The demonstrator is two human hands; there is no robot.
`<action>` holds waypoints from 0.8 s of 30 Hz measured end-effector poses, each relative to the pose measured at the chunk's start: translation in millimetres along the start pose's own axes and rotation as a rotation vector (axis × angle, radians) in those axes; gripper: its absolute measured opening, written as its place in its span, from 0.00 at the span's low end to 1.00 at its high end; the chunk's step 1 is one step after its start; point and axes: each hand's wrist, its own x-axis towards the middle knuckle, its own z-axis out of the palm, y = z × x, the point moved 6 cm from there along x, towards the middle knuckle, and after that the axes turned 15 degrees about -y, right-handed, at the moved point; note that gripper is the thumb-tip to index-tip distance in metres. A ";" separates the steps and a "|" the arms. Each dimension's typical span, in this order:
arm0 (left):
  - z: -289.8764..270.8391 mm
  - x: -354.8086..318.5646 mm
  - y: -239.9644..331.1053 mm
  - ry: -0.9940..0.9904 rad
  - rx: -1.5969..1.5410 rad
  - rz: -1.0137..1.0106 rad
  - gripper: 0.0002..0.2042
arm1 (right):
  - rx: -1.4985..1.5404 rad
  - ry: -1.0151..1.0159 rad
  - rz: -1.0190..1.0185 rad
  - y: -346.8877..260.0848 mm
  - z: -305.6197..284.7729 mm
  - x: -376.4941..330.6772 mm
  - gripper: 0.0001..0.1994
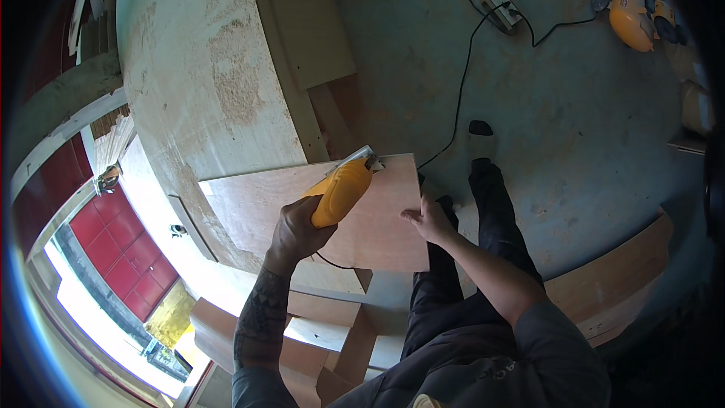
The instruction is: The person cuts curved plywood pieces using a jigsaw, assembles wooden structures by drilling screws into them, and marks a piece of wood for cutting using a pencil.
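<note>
My left hand (294,230) grips the yellow jigsaw (343,193) at the far edge of the plywood board (381,230); my right hand (429,220) holds its right end. The board runs lengthwise left-right, partly over the counter (170,94).

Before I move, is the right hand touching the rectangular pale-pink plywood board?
Touching. The head view shows the right hand at the side edge of the plywood board, its thumb lying over the top face.
</note>
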 end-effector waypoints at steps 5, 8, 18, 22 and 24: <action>14.2 -45.4 -15.0 0.227 -0.158 -0.142 0.14 | 0.119 -0.014 0.076 19.1 -26.8 -11.4 0.24; 47.0 -114.8 -71.3 0.488 -0.634 -0.186 0.13 | 0.147 -0.059 0.065 23.3 -36.7 -15.6 0.22; 217.6 -281.7 -191.5 1.351 -1.918 0.048 0.16 | 0.204 0.508 0.089 -10.6 -106.1 -55.3 0.44; 311.4 -338.8 -260.6 1.744 -2.050 0.113 0.18 | 0.193 0.549 0.176 -56.7 -161.0 -84.0 0.48; 346.8 -321.3 -275.9 1.951 -2.215 0.087 0.16 | 0.191 0.598 0.206 -89.6 -195.2 -108.3 0.49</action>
